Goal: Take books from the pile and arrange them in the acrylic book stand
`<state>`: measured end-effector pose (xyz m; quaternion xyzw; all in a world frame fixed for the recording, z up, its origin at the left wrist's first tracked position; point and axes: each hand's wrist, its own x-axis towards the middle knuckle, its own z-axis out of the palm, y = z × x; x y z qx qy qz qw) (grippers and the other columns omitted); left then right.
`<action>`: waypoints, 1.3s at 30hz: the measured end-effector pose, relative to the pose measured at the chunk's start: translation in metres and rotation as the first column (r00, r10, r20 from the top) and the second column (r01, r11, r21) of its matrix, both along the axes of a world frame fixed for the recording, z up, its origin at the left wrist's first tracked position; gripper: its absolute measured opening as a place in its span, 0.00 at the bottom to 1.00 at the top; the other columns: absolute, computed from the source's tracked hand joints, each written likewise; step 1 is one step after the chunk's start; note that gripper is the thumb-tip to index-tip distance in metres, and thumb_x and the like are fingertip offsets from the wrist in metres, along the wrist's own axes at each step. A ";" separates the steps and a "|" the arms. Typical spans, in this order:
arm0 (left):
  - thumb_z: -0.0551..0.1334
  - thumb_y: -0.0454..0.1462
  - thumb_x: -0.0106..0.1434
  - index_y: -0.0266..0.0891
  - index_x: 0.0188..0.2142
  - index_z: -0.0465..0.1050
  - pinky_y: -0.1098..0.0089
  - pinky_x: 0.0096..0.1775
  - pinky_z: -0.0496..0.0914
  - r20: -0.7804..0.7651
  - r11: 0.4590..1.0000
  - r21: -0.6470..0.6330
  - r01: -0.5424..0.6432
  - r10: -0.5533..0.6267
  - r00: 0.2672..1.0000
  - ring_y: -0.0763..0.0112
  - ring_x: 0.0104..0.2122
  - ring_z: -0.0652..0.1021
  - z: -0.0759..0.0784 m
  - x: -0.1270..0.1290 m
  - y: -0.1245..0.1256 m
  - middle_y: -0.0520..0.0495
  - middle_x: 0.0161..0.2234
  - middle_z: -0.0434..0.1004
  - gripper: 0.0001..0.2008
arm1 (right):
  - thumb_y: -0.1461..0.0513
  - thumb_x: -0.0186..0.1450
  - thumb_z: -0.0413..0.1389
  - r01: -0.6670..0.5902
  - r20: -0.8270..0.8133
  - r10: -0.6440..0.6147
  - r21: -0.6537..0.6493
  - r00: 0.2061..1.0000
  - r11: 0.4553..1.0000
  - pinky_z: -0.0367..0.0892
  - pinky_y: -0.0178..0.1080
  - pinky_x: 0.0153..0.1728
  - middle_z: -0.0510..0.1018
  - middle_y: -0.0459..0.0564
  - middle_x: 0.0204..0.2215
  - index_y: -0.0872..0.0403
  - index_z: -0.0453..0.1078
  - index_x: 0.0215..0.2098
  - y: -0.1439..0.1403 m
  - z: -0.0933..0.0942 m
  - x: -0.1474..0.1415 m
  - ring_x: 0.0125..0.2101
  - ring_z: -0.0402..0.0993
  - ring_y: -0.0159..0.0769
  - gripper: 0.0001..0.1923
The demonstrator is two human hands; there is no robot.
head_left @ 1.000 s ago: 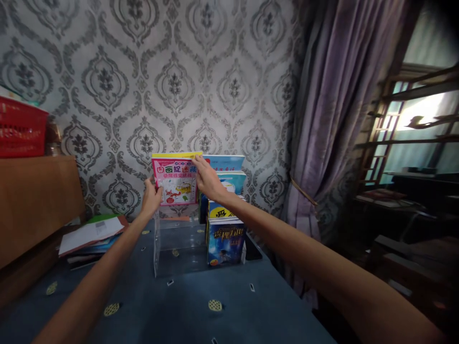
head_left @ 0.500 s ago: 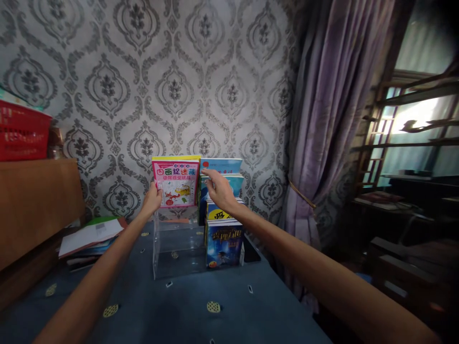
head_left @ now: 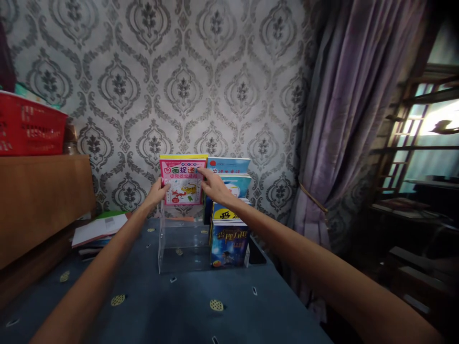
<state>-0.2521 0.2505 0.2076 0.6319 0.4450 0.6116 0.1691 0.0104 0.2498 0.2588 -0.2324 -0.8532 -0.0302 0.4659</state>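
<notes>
A pink picture book [head_left: 182,193] with cartoon animals and Chinese characters stands upright at the back of a clear acrylic book rack [head_left: 184,235], with a yellow book [head_left: 183,156] behind it. My left hand [head_left: 158,192] is closed on the pink book's left edge, thumb over the cover. At its right edge my right hand [head_left: 215,185] grips with fingertips on the front. Right of it, blue books [head_left: 236,165] stand in the rack's back tiers. Below them are a yellow-and-blue book [head_left: 225,211] and, at the front, a dark blue book [head_left: 229,244].
The rack stands on a dark blue tablecloth [head_left: 172,306] near a patterned wall. Papers and books [head_left: 98,231] lie at left, beside a wooden cabinet [head_left: 46,200] bearing a red basket [head_left: 32,126]. A dark flat object [head_left: 257,253] lies right of the rack; a purple curtain [head_left: 344,143] hangs beyond.
My right hand has moved from in front of the blue books onto the pink book's right edge. My left hand stays on its left edge. The view has turned slightly left.
</notes>
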 end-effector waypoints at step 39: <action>0.68 0.44 0.54 0.40 0.47 0.73 0.76 0.23 0.64 0.258 0.994 0.021 0.111 -0.113 0.960 0.69 0.31 0.76 0.024 0.006 0.000 0.44 0.44 0.81 0.22 | 0.67 0.62 0.54 0.268 0.247 -0.282 0.088 0.927 0.959 0.68 0.44 0.51 0.82 0.56 0.48 0.57 0.75 0.51 0.015 0.092 0.008 0.48 0.76 0.45 0.19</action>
